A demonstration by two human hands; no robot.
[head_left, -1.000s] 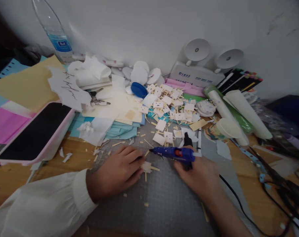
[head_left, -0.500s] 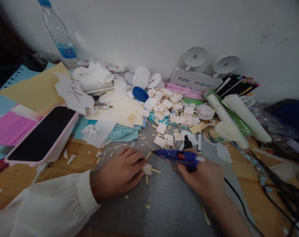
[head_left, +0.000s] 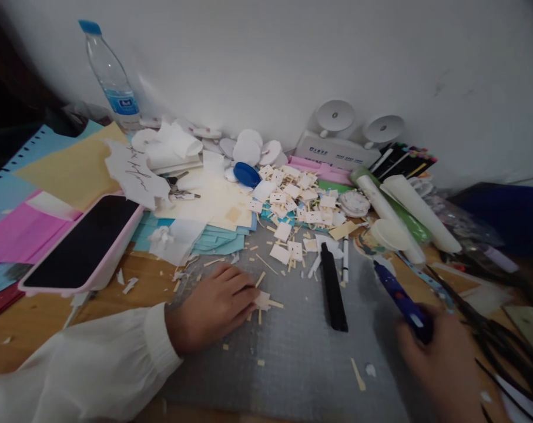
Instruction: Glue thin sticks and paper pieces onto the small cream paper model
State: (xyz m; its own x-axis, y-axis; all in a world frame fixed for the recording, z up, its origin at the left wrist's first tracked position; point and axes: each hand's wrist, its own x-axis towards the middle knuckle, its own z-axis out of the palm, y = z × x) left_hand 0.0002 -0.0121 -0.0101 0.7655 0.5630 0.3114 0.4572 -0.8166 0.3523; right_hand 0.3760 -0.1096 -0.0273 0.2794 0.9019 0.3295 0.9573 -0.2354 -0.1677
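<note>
My left hand [head_left: 220,308] rests on the grey mat [head_left: 292,376], fingers curled and close together. Its fingertips hold down a small cream paper figure [head_left: 262,301] with thin strip limbs, partly hidden by the fingers. My right hand [head_left: 442,358], slightly blurred, grips a blue glue gun [head_left: 401,299] over the mat's right side. The gun's nozzle points up and to the left, near a paper cup [head_left: 387,235]. A black box-cutter-like tool [head_left: 334,291] lies between the hands. Beyond them sits a heap of small square paper figures [head_left: 292,194] with drawn faces.
A phone in a pink case [head_left: 83,247] and coloured paper [head_left: 63,170] lie at left, with a water bottle [head_left: 116,88] behind. White rolls [head_left: 420,211] and marker pens [head_left: 409,158] stand at right. Black cables [head_left: 504,341] run along the right edge.
My right hand has carried the glue gun right and toward me, away from the paper figure, uncovering the black tool. My left hand has stayed on the figure. The view has shifted slightly.
</note>
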